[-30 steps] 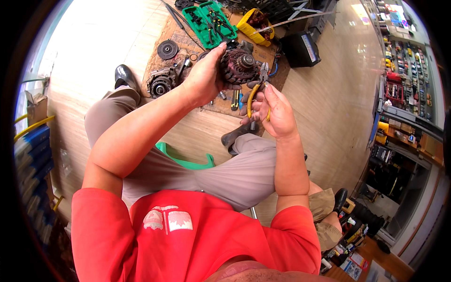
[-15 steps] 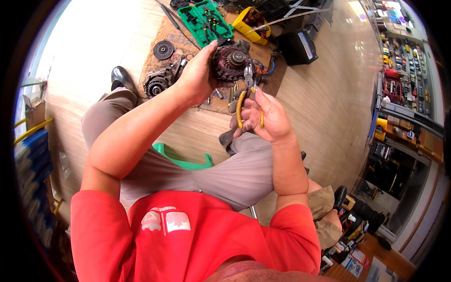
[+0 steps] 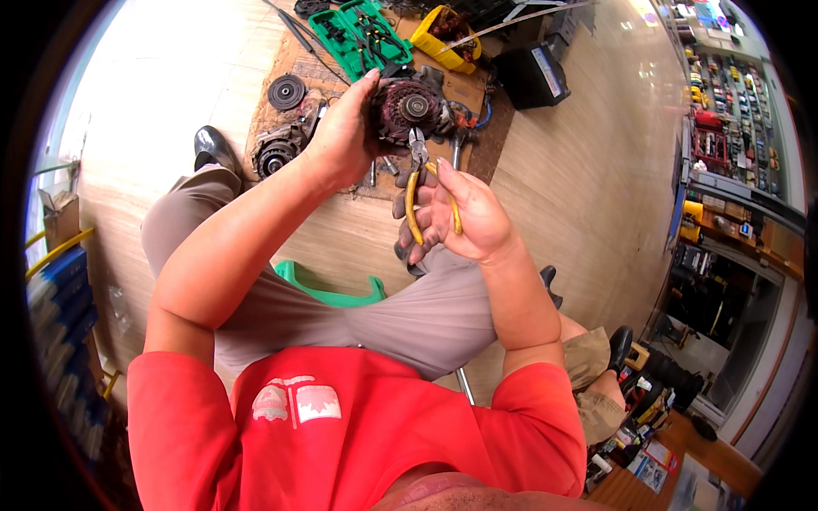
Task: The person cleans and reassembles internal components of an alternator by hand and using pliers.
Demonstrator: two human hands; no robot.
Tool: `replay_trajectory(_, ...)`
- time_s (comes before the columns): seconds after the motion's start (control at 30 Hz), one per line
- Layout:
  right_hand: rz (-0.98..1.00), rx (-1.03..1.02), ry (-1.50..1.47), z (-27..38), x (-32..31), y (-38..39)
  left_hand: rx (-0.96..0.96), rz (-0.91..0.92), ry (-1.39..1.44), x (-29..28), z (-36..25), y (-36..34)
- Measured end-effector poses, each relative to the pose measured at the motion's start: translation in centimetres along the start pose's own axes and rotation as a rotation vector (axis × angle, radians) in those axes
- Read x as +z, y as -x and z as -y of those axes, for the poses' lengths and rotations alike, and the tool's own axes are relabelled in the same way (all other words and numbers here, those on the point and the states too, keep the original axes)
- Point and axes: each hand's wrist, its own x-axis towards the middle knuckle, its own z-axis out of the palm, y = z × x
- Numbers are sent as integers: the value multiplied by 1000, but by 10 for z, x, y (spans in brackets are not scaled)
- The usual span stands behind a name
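My left hand grips a grimy, round alternator part by its left side, above the cardboard. Dark reddish windings ring this part, and a bright bearing sits at its centre. In my right hand is a pair of pliers with yellow handles, held spread apart. The metal jaws point up at the lower edge of the windings; whether they bite on anything is too small to tell. My fingertips are blackened. Below left of the held part, a second greasy housing lies beside a black ribbed pulley.
Worn cardboard covers the floor under the parts. Beyond are a green tool case, a yellow container of reddish-brown scraps and a black box-shaped battery. A hammer lies right of the pliers. A green stool shows between my legs.
Both hands, with the alternator part and pliers, appear slightly further left, as does the background. The plier jaws have shifted from the part's right side to its lower edge.
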Motion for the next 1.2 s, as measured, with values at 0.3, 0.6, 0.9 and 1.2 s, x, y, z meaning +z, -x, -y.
replay_trajectory(0.3, -17, 16, -22, 2, 4, 0, 20, 28, -51, 2, -4, 4)
replay_trajectory(0.6, 2, 37, -59, 0, -1, 0, 56, 35, -80, -1, -2, 0)
replay_trajectory(0.9, -57, 62, -44, 1, 4, 1, 80, 69, -92, -2, -1, -1)
replay_trajectory(1.2, -67, 69, -60, 1, 5, 3, 122, 81, -183, -1, -1, 0)
